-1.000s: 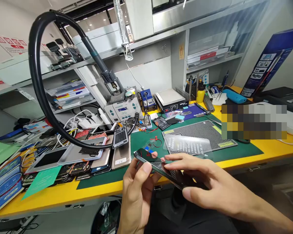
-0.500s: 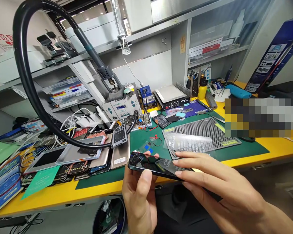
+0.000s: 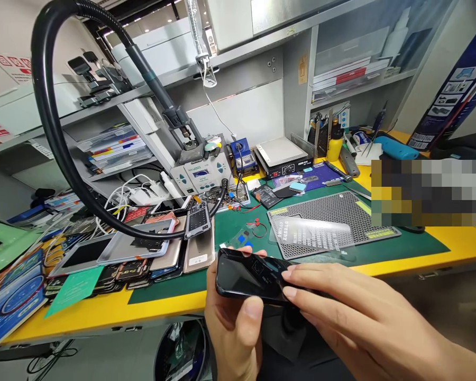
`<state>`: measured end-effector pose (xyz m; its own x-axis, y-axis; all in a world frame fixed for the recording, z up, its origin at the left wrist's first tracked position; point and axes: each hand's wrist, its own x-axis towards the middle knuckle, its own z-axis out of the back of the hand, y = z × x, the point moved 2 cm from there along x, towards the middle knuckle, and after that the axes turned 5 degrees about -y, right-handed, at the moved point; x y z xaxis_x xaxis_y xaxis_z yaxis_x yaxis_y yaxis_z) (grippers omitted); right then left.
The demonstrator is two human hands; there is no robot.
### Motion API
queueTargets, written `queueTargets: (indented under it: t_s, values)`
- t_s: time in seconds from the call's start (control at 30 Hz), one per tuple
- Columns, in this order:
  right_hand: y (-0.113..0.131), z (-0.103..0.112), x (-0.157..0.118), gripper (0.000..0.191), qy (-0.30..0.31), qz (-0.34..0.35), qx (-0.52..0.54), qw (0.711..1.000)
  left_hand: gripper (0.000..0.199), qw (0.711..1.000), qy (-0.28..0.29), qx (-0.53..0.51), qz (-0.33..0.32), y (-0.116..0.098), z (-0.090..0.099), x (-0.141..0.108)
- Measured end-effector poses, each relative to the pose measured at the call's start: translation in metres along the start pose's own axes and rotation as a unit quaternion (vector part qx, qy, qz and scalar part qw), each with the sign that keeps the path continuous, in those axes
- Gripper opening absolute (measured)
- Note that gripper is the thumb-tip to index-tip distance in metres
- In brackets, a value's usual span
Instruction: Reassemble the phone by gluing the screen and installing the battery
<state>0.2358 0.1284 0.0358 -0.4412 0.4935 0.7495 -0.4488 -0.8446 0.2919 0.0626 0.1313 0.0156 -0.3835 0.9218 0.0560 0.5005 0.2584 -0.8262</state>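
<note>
A black smartphone [image 3: 249,280] with a glossy, reflecting face is held up in front of the bench's near edge. My left hand [image 3: 238,328] wraps round its left end, thumb along the near side and fingertips showing over the far edge. At the other end, my right hand [image 3: 353,312] grips the phone with two fingertips on its face; the part of that hand beneath is hidden. Behind the phone, a clear printed film [image 3: 313,235] lies over a grey perforated pad [image 3: 341,211] on a green mat [image 3: 412,246].
Phone parts and housings [image 3: 200,251] are stacked at the left, beside a green card [image 3: 74,291]. A thick black hose [image 3: 39,106] arches over them from the hot-air station [image 3: 202,174]. A flat heating plate [image 3: 283,153] stands at the back. Tools and a yellow bottle [image 3: 335,145] sit right of it.
The phone has tilted so that more of its face shows, and its reflections have changed. Both hands still hold it. The whole view has shifted slightly.
</note>
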Motion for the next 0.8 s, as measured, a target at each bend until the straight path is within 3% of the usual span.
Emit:
queueTargets:
  t_s: [0.17, 0.4, 0.5, 0.7, 0.8]
  values:
    - [0.004, 0.0, 0.004, 0.031, -0.024, -0.016, -0.034, 0.999, 0.062, 0.999, 0.03, 0.02, -0.009, 0.005, 0.006, 0.001]
    - [0.016, -0.004, 0.027, 0.018, -0.079, -0.023, -0.033, 0.996, 0.063, 0.988, 0.067, 0.098, -0.093, 0.007, 0.008, -0.003]
    - [0.018, -0.004, 0.032, 0.019, -0.101, -0.017, -0.037, 0.994, 0.069, 0.986, 0.053, 0.098, -0.123, 0.01, 0.009, -0.004]
    - [0.024, -0.002, 0.032, 0.014, -0.113, 0.012, -0.077, 0.991, 0.07, 0.963, 0.012, 0.12, -0.242, 0.017, 0.007, -0.004]
    - [0.025, -0.001, 0.032, 0.018, -0.106, 0.031, -0.08, 0.991, 0.068, 0.957, 0.005, 0.136, -0.254, 0.019, 0.006, -0.005]
